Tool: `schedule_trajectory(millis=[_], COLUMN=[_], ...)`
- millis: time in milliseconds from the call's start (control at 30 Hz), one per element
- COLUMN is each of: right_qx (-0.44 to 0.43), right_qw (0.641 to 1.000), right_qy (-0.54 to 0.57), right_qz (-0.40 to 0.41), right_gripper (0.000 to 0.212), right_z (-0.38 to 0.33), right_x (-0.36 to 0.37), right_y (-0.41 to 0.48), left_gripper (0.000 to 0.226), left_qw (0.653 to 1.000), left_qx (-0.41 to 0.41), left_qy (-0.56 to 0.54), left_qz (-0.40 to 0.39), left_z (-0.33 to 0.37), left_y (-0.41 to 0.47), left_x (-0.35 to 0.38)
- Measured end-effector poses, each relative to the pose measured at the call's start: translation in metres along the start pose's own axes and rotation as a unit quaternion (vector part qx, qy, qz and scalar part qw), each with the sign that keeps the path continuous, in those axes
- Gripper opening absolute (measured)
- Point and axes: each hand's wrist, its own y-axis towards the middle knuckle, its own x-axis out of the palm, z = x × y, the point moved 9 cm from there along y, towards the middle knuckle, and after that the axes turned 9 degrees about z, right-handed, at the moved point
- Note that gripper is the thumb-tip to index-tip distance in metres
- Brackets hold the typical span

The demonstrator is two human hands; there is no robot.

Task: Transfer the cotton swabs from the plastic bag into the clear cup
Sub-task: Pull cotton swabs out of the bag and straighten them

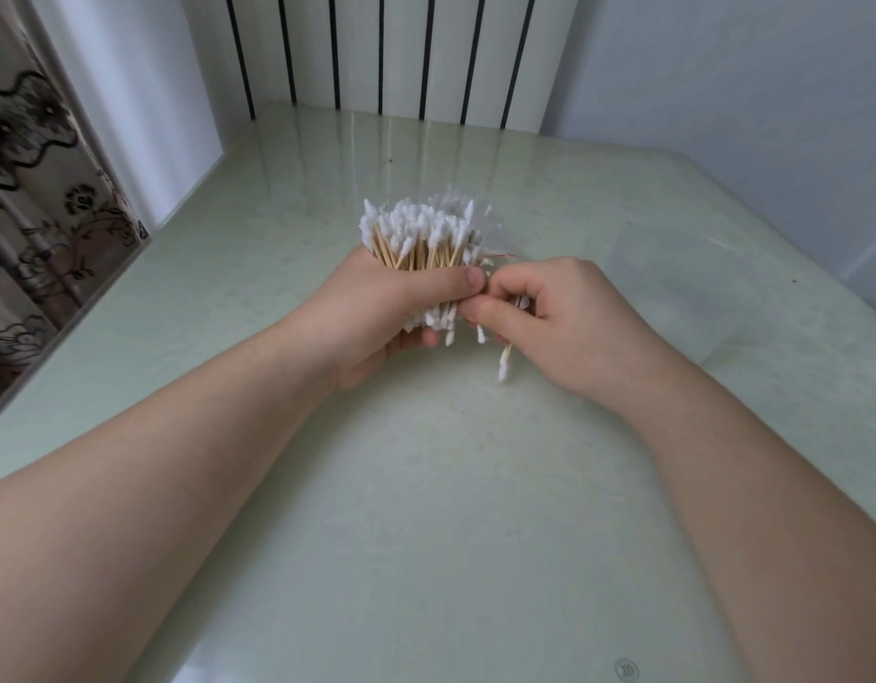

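Glossy green surface (426, 510), white radiator (386, 51) far behind.
Your left hand (391, 308) grips the cotton swabs (416, 234); your right hand (564, 313) pinches some.

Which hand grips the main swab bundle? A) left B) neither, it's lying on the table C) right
A: the left hand is wrapped round the cotton swab bundle, held above the table, while the right hand pinches only a few loose swabs beside it.
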Motion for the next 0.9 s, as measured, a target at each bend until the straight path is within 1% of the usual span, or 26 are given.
schedule_trajectory(millis=[67, 167, 200, 267, 367, 500, 667, 767, 900], right_qx=[0.009, 0.018, 0.028, 0.048, 0.055, 0.070, 0.079, 0.054, 0.027], right_qw=[1.000, 0.999, 0.997, 0.988, 0.972, 0.954, 0.947, 0.962, 0.979], right_qy=[0.013, 0.044, 0.070, 0.136, 0.221, 0.280, 0.285, 0.233, 0.160], right_qz=[0.003, 0.023, 0.030, 0.045, 0.052, 0.078, 0.128, 0.129, 0.123], right_gripper=[0.027, 0.017, 0.019, 0.033, 0.042, 0.041, 0.045, 0.043, 0.040], right_z=[0.001, 0.003, 0.005, 0.008, 0.005, 0.006, 0.008, 0.006, 0.003], right_x=[0.000, -0.003, -0.004, -0.007, -0.012, -0.014, -0.016, -0.016, -0.017], right_y=[0.000, 0.002, 0.004, 0.006, 0.008, 0.007, 0.007, 0.005, 0.004], left_gripper=[0.019, 0.017, 0.018, 0.020, 0.026, 0.024, 0.025, 0.027, 0.023], left_qw=[1.000, 0.998, 0.996, 0.995, 0.997, 0.998, 0.998, 0.998, 0.997], left_qx=[0.007, -0.005, -0.008, -0.008, -0.010, -0.021, -0.034, -0.062, -0.073], left_qy=[-0.002, -0.024, -0.028, -0.017, 0.011, 0.052, 0.046, 0.015, 0.008], left_qz=[0.005, 0.063, 0.083, 0.100, 0.079, 0.020, 0.007, -0.005, -0.016], left_z=[0.003, 0.004, 0.004, 0.004, 0.005, 0.002, -0.001, -0.004, -0.003], left_y=[-0.001, -0.001, -0.001, 0.000, -0.003, -0.008, -0.008, -0.011, -0.013], left_x=[0.000, -0.007, -0.011, -0.016, -0.012, 0.003, 0.006, 0.012, 0.014])
